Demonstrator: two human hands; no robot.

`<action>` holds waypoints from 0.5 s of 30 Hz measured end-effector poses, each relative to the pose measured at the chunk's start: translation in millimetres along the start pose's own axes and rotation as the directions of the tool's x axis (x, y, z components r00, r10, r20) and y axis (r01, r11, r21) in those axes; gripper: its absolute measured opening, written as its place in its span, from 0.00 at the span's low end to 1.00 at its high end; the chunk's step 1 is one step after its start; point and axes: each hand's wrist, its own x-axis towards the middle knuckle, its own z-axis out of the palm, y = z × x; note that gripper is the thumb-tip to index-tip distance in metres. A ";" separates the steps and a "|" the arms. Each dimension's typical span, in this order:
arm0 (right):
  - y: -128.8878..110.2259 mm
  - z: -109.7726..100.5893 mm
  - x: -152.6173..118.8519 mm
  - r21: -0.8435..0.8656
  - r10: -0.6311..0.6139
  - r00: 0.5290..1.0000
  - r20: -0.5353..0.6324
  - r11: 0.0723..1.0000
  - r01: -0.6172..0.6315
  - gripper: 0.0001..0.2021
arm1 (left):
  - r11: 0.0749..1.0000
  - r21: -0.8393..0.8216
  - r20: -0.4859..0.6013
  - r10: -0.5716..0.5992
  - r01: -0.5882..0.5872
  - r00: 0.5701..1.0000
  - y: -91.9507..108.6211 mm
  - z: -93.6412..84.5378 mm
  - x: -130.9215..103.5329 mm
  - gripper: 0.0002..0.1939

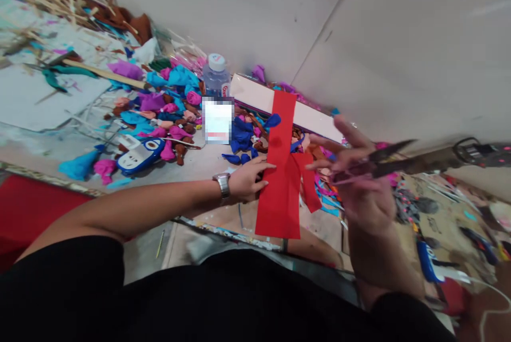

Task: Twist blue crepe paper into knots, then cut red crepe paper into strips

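A long red strip (284, 193), paper or cloth, lies across the worktable with its near end over the table's edge. My left hand (249, 178), a watch on the wrist, has its fingertips on the strip's left edge. A narrower red piece (308, 188) is at the strip's right side. My right hand (365, 182), smeared by motion, holds scissors (393, 158) whose blades point to the right, away from the strip. Its fingers are spread around the pinkish handles, and one fingertip reaches the smaller red piece.
Several balloon-like colored scraps (151, 102) are heaped behind and left. A clear bottle (216, 76), a white box (255, 94) and a blue-white power strip (139, 156) stand nearby. Green-handled pliers (54, 80) lie far left. A glue gun (439, 158) is right, and a wall (279, 12) rises behind.
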 end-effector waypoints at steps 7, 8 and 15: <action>46.8 -14.2 -28.6 -0.117 -0.022 0.999 -0.048 0.993 0.016 0.21 | 0.998 -0.062 -0.090 -0.018 0.013 0.996 -16.8 0.4 6.0 0.19; 62.5 -14.5 -34.1 -0.146 0.046 0.997 -0.054 0.988 -0.054 0.21 | 0.998 -0.055 -0.098 -0.019 0.014 0.995 -18.5 -1.0 6.9 0.19; 144.2 -3.0 -38.1 -0.323 0.164 0.952 -0.260 0.914 -0.245 0.24 | 0.991 0.055 0.089 0.118 -0.123 0.989 -13.9 -2.9 0.7 0.36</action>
